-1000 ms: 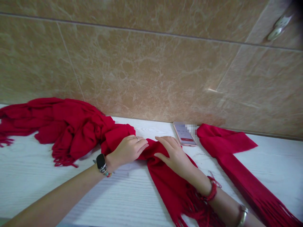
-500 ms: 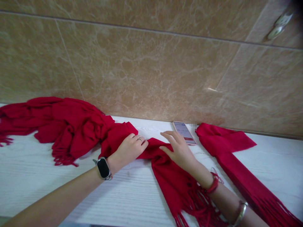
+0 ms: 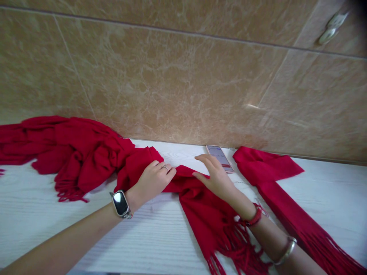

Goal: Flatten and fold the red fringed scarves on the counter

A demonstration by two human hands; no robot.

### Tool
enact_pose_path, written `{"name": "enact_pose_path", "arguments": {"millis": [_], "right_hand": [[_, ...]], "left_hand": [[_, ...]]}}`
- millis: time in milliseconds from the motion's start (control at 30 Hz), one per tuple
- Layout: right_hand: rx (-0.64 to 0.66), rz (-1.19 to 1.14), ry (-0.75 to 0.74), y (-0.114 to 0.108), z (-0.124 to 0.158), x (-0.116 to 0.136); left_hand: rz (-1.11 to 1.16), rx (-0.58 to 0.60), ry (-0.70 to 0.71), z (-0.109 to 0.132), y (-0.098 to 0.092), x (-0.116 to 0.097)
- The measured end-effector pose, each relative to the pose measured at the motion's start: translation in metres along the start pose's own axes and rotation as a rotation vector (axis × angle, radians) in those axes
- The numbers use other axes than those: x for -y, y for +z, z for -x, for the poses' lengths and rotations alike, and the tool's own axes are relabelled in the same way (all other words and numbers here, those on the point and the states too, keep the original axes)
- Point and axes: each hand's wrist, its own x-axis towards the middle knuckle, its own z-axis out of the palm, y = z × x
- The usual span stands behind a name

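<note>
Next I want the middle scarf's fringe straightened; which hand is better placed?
The right hand, probably: it is open and nearer the fringe, while the left hand is curled on the red scarf, farther from that end.

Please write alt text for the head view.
A left hand rests on a fringed red scarf, an open right hand over it. On the white table also lie crumpled red fabric, a phone and another red scarf.

Open lane on white table (image 3: 149, 236) between left forearm (image 3: 69, 238) and middle scarf (image 3: 205, 214). Tiled wall (image 3: 172, 76) blocks rear; red heap (image 3: 83, 149) blocks rear left; phone (image 3: 225, 160) and folded scarf (image 3: 262, 166) obstruct rear right; right forearm (image 3: 269, 236) overhangs middle scarf.
</note>
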Motion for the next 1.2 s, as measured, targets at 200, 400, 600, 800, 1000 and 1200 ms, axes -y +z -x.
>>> {"name": "enact_pose_path", "arguments": {"millis": [200, 400, 600, 800, 1000, 1200], "right_hand": [[0.206, 0.024, -0.072, 0.016, 0.002, 0.013], [-0.045, 0.055, 0.108, 0.000, -0.002, -0.005], [0.238, -0.023, 0.085, -0.013, 0.006, 0.006], [0.631, 0.128, 0.034, -0.007, 0.032, 0.012], [0.365, 0.255, 0.069, -0.005, 0.009, 0.002], [0.029, 0.201, -0.060, -0.001, -0.009, 0.000]], "left_hand": [[0.045, -0.067, 0.027, -0.001, -0.006, -0.003], [0.023, -0.072, -0.030, -0.003, -0.009, 0.004], [-0.007, -0.028, -0.044, -0.001, -0.008, 0.007], [-0.006, 0.162, -0.131, 0.003, 0.010, -0.002], [-0.067, 0.223, -0.156, 0.001, 0.013, -0.013], [-0.206, 0.203, -0.266, 0.005, 0.006, -0.029]]}}
